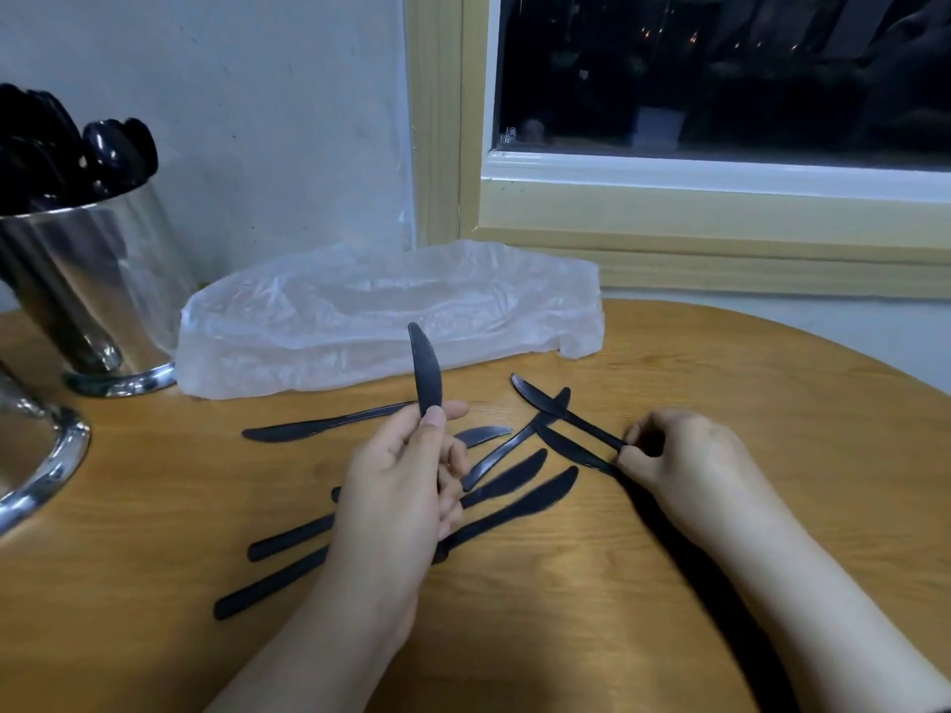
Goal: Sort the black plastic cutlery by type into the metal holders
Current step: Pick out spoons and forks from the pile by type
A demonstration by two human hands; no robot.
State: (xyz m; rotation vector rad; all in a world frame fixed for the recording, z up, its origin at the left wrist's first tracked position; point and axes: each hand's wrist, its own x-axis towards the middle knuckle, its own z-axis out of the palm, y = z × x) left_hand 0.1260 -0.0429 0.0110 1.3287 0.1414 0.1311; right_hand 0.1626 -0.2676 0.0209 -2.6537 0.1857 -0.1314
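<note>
Round wooden desk [669, 532] under dark window [720, 69], pale wall [231, 120] far left. Left hand [406, 486] grips upright knife [425, 370]; right hand [684, 460] pinches two knife handles [592, 445].

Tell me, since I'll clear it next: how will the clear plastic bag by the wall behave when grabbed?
The plastic bag looks thin and crumpled, so probably floppy and very light. It appears empty, so likely slides easily on the wooden table.

Round wooden table [669, 584], light grain. Lying flat on it: scattered black plastic knives [520, 506], several crossing each other near centre. Crumpled clear plastic bag [360, 311] along far edge by the wall. Metal holder [103, 290] with spoons standing far left; second metal holder [36, 455] at left edge, partly out of view.
</note>
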